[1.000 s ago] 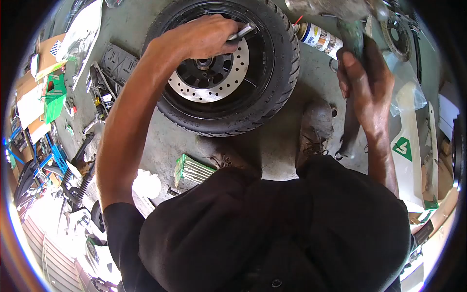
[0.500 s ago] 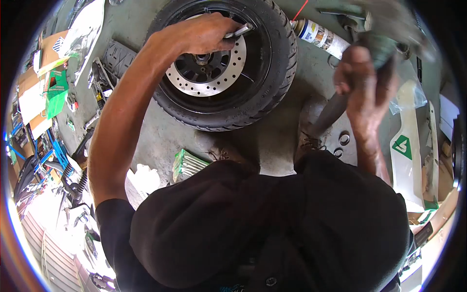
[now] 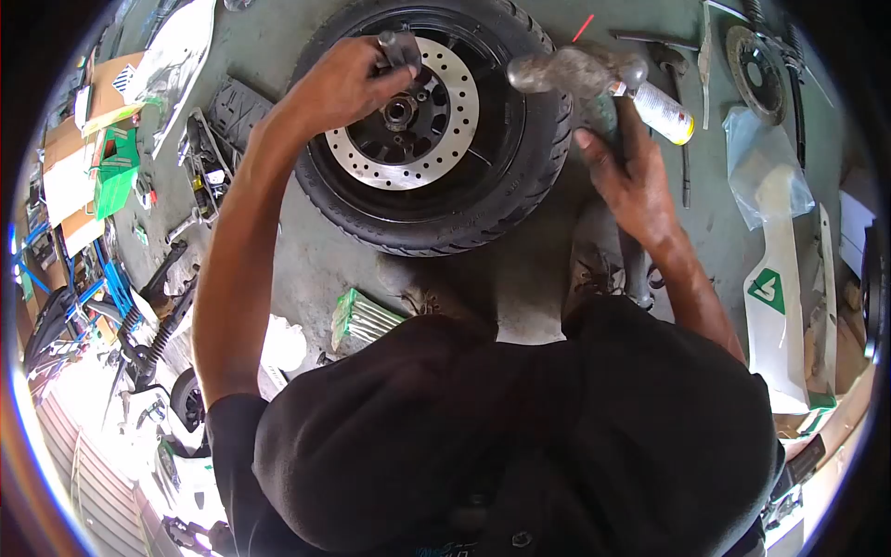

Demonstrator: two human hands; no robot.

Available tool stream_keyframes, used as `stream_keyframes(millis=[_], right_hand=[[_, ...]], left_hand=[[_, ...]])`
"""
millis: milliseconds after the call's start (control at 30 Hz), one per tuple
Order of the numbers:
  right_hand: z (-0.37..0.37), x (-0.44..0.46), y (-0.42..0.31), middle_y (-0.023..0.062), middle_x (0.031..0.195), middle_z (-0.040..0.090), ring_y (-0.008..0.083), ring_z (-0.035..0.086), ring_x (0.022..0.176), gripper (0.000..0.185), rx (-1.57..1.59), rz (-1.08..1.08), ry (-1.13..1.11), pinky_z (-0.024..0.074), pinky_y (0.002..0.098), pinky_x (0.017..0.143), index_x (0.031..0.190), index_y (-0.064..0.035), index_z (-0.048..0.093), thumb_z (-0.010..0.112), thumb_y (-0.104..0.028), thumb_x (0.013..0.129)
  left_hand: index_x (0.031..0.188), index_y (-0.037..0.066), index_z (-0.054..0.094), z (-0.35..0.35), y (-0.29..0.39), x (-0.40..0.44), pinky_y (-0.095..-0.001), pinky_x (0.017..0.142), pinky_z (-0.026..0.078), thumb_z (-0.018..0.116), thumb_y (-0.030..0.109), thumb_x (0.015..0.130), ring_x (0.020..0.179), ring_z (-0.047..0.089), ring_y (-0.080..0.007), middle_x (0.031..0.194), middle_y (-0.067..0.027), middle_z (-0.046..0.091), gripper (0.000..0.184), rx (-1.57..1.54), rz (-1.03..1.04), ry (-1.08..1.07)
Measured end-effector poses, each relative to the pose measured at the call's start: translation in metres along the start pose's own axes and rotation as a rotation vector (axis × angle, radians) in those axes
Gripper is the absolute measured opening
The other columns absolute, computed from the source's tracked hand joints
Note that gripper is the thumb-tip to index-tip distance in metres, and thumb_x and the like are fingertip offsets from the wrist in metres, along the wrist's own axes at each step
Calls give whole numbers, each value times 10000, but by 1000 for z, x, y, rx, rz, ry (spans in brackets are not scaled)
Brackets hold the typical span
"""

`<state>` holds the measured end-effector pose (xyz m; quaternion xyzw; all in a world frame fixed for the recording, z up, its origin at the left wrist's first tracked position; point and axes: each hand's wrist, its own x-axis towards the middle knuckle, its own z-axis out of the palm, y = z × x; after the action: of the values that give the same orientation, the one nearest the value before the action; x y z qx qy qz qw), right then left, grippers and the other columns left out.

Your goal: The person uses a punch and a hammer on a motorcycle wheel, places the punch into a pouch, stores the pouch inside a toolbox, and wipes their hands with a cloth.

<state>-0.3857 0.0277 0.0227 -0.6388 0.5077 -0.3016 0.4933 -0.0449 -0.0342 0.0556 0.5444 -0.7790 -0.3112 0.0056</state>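
On the grey floor [image 3: 264,46], directly ahead of the person's boots, a wheel [image 3: 432,121] lies flat, its black tyre [image 3: 548,139] fitted and a drilled brake disc [image 3: 408,176] facing up around the hub [image 3: 399,113]. Left hand [image 3: 357,84] is found over the wheel's upper left part, covering a portion of the disc; its fingers are curled closed around a short metal piece [image 3: 386,39], one end of which protrudes above the knuckles. The lower end of that piece is hidden, so contact with the wheel cannot be confirmed. Right hand [image 3: 631,172] is to the right of the tyre, fingers wrapped around the handle of a hammer [image 3: 580,74] close to the head. The head is raised and, as viewed from above, overlaps the tyre's right edge; the handle runs back past the wrist toward the right boot [image 3: 594,265]. Partly hidden behind the hammer head is a spray can [image 3: 666,116], lying on its side. Further right are a second disc [image 3: 754,74], a clear plastic bag [image 3: 756,167] and a white panel [image 3: 780,297] bearing a green mark. Near the left boot [image 3: 429,304] lies a green-edged packet [image 3: 367,317]. Cardboard [image 3: 109,84] and a green box [image 3: 116,176] are noted at far left.
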Motion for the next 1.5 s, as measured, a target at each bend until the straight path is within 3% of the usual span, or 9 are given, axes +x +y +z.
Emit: stream_keyframes(millis=[133,233,367,567,633,833,933,1167,1500], right_hand=[[-6,-7,6,116,994,648,166,569,841,476,65,16,68,498,317,774,1352,63,471,661,-149,970],[-11,-15,4,37,892,593,103,493,728,448,113,193,27,453,275,639,1327,49,481,659,-159,972],[-13,-15,3,29,862,568,81,465,672,457,171,231,28,405,254,574,1322,40,473,663,-187,974],[-14,-17,12,127,929,607,156,533,758,540,-43,161,69,478,323,660,1342,89,445,681,-218,966],[-11,-22,13,160,979,620,190,563,831,560,-68,133,80,494,342,735,1348,107,436,684,-212,961],[-22,-43,15,184,1095,644,254,613,1023,514,-98,17,1,485,346,903,1352,68,473,689,-160,945],[-26,-39,4,174,1133,639,255,646,979,426,-314,-362,-39,505,346,857,1291,35,539,694,-101,917],[-37,-62,21,162,1092,651,210,650,946,375,-160,4,-198,517,351,819,1240,36,568,690,-113,918],[-29,-71,42,108,1042,638,213,589,894,455,-194,-136,-134,497,389,797,1329,-4,532,706,-156,936]], left_hand=[[1124,27,655,8,13,-5,-348,741,514,618,269,994,787,672,-291,880,-162,692,278,-172,-178,65],[1134,25,648,28,-1,-7,-376,785,528,625,247,990,840,691,-282,923,-171,707,266,-69,215,205],[1168,16,635,33,8,-17,-402,803,542,631,266,987,892,713,-312,972,-211,713,308,-205,-96,101],[1271,35,564,102,35,-43,-453,781,542,671,257,954,879,700,-400,980,-238,704,402,-212,-147,288],[1226,24,517,132,47,-41,-500,732,528,658,192,951,852,667,-465,920,-256,680,352,-258,-22,422],[1109,-14,415,142,84,-22,-550,656,472,609,126,952,770,639,-488,786,-270,647,286,-307,-253,404],[1091,-33,398,143,76,-20,-562,647,466,599,145,950,744,641,-479,771,-277,640,303,-243,-235,343],[1051,-51,426,139,84,-14,-576,639,474,591,207,968,721,637,-496,741,-282,639,318,-252,-266,379],[1067,-74,436,137,85,-9,-564,651,507,601,228,961,726,658,-483,738,-281,652,360,-203,-281,359]])
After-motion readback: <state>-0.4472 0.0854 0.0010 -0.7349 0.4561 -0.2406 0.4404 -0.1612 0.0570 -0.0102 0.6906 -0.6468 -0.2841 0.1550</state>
